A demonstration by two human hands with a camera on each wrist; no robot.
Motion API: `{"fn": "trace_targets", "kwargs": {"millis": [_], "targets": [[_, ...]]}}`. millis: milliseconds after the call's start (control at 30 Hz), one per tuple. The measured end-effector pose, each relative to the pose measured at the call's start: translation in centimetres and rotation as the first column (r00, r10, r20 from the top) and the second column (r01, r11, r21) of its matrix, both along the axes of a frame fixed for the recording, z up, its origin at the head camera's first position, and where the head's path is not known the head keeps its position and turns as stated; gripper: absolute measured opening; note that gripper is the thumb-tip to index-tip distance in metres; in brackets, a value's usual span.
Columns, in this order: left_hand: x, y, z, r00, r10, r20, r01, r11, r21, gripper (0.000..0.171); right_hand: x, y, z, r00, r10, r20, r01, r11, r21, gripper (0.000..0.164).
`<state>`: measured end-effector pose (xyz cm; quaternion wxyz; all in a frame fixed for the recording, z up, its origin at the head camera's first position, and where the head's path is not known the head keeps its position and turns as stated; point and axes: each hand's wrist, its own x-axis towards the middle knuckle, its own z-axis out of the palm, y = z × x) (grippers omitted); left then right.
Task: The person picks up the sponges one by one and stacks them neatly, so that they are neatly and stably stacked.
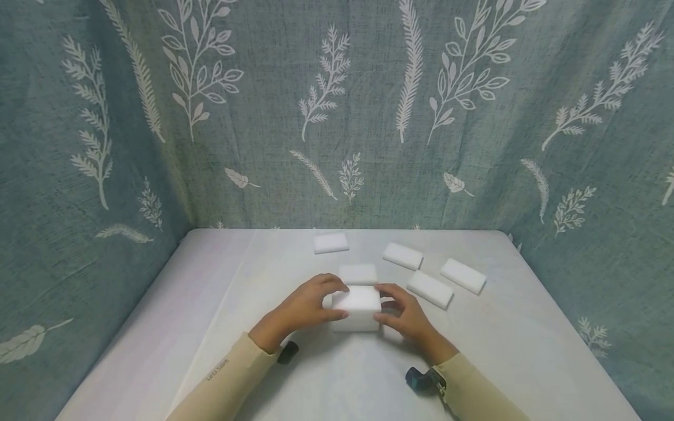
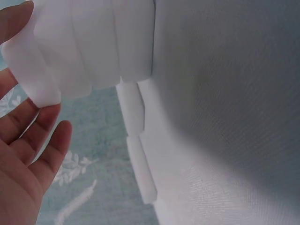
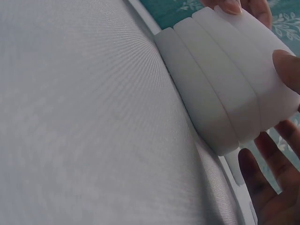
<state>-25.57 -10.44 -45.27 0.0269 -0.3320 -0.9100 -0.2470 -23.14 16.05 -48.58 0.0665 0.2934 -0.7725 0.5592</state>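
Observation:
A stack of several smooth white blocks, sponge-like with rounded edges [image 1: 356, 318], stands on the table in front of me, laid flat one on another. My left hand [image 1: 309, 301] holds the top white block [image 2: 33, 70] by its left end, thumb on the near side and fingers on the far side. From the right, my right hand [image 1: 408, 318] grips the same top block [image 3: 276, 89] at its other end, thumb and fingers on opposite sides. The lower layers [image 3: 197, 93] show beneath both hands. Right behind the stack lies another white block [image 1: 358, 273].
Loose white blocks lie farther back: one at the back middle [image 1: 330, 242], others to the right, including a back one [image 1: 402, 255], a nearer one [image 1: 430, 289] and the rightmost [image 1: 463, 275]. A leaf-patterned green curtain [image 1: 368, 117] surrounds the white table [image 1: 253, 374].

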Motion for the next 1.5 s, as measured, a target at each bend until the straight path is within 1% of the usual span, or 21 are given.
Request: {"fn": "trace_targets", "kwargs": {"millis": [200, 433, 567, 767, 833, 1033, 1167, 1267, 1367, 1500], "targets": [[0.2, 0.0, 0.0, 1.0, 0.005, 0.001, -0.005, 1.0, -0.01, 0.046, 0.0, 0.0, -0.1, 1.0, 0.002, 0.002, -0.002, 1.0, 0.003, 0.057], [0.3, 0.0, 0.1, 1.0, -0.007, -0.012, 0.007, 1.0, 0.005, 0.046, -0.1, 0.1, -0.3, 1.0, 0.003, -0.02, -0.003, 1.0, -0.005, 0.057], [0.3, 0.0, 0.0, 1.0, 0.003, 0.01, -0.003, 1.0, 0.001, 0.047, -0.2, 0.1, -0.3, 1.0, 0.006, -0.026, -0.006, 1.0, -0.006, 0.057], [0.2, 0.0, -0.1, 0.999, 0.001, 0.042, -0.001, 1.0, 0.002, 0.049, -0.4, 0.2, -0.4, 0.997, 0.041, -0.059, -0.044, 0.998, -0.051, 0.059], [0.2, 0.0, -0.1, 0.999, -0.001, 0.041, 0.001, 1.0, 0.001, 0.049, -0.4, 0.1, -0.3, 0.996, 0.047, -0.07, -0.051, 0.997, -0.055, 0.058], [0.2, 0.1, -0.2, 1.0, 0.017, 0.021, -0.017, 1.0, -0.017, 0.049, -0.6, 0.1, -0.5, 0.997, 0.04, -0.065, -0.044, 0.997, -0.066, 0.058], [0.2, 0.1, -0.2, 1.0, 0.022, 0.008, -0.022, 0.999, -0.023, 0.048, -1.4, 0.2, -1.8, 0.998, 0.024, -0.054, -0.027, 0.998, -0.062, 0.059], [0.2, 0.1, -0.2, 1.0, 0.027, 0.014, -0.027, 0.999, -0.025, 0.048, -2.0, 0.4, -3.0, 0.999, 0.016, -0.042, -0.019, 0.998, -0.06, 0.062], [0.2, 0.1, -0.2, 0.999, 0.028, 0.025, -0.027, 0.999, -0.024, 0.049, -2.2, 0.4, -3.2, 0.999, 0.023, -0.03, -0.025, 0.997, -0.067, 0.062], [0.1, 0.0, 0.0, 0.999, -0.001, 0.035, 0.001, 1.0, -0.012, 0.049, -2.2, 0.3, -3.3, 0.999, 0.031, -0.019, -0.032, 0.997, -0.07, 0.058]]}}
